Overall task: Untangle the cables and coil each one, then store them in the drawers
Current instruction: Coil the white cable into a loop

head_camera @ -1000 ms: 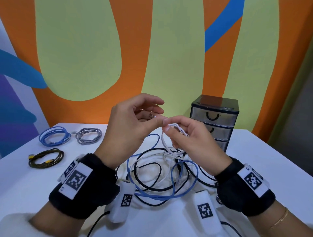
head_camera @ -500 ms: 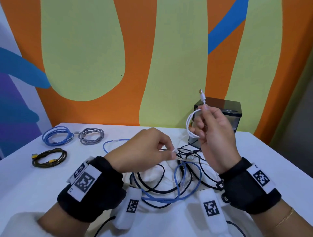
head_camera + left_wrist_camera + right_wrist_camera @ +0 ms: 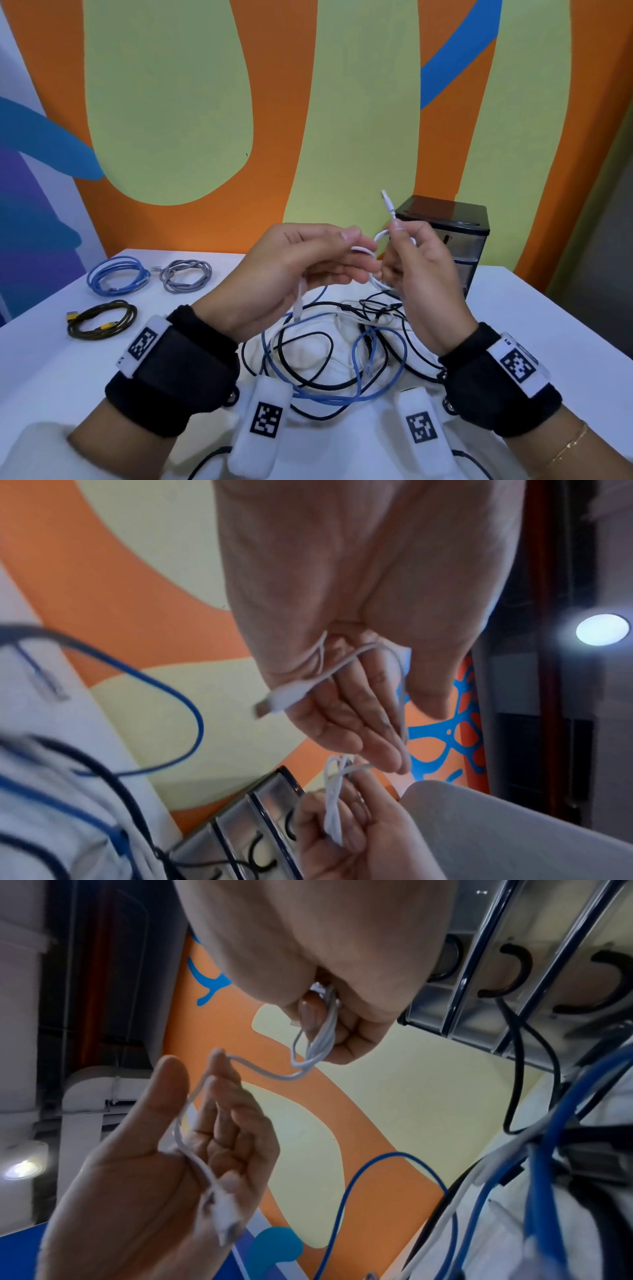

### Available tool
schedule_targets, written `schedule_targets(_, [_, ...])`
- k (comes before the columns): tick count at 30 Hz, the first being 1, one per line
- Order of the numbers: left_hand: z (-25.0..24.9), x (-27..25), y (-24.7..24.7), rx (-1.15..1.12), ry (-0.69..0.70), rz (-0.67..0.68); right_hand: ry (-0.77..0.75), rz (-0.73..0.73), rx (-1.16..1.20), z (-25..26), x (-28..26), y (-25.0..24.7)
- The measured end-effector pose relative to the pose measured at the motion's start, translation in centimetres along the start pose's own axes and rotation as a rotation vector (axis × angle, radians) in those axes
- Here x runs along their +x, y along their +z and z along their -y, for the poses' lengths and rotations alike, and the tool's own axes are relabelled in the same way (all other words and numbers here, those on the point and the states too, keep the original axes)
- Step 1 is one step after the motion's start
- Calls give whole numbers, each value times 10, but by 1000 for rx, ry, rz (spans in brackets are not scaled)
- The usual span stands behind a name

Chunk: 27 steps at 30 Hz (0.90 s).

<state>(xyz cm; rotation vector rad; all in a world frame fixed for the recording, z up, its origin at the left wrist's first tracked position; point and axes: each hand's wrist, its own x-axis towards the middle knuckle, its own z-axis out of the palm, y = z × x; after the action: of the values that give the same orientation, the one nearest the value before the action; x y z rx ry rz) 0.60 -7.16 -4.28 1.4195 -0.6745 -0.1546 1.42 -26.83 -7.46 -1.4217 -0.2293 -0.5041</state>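
Both hands are raised above the tangle and share one thin white cable (image 3: 368, 253). My right hand (image 3: 399, 251) grips a small bundle of its loops (image 3: 322, 1039), and one plug (image 3: 387, 202) sticks up above the fingers. My left hand (image 3: 354, 245) pinches the strand a little to the left; the cable runs over its fingers (image 3: 373, 653), and the other plug (image 3: 298, 305) hangs below the palm. On the table beneath lie tangled blue and black cables (image 3: 329, 363). The small drawer unit (image 3: 459, 240) stands behind my right hand with its drawers closed.
At the table's far left lie three coiled cables: blue (image 3: 116, 277), grey (image 3: 186, 274) and black with yellow plugs (image 3: 102, 320). A painted wall rises right behind the white table (image 3: 548, 325).
My left hand has risen from the tangle back up to the right hand, bringing the white cable's loose end with it. The right hand stays raised with its loops.
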Motion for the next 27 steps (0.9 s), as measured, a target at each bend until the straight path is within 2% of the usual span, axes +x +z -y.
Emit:
schedule_targets(2, [-1,2,0,-208,-65,65,22,64,33,1,-4,5])
schedule_targets(4, [0,2,-1,-222,-46,104,46,106,80,3,-7,9])
schedule_targets(7, [6,1,2,115,115,17,64,130,154,5,-8,11])
schedule_targets(13, [19,5,6,486,296,-166,139,172,242,2,-15,17])
schedule_targets(17, [14,4,4,464,232,-312,126,216,335,4,-16,17])
schedule_targets(20, [12,5,4,411,103,-317,80,214,265,3,-16,15])
schedule_targets(27, [13,4,4,734,37,-390,37,219,124,-2,-16,15])
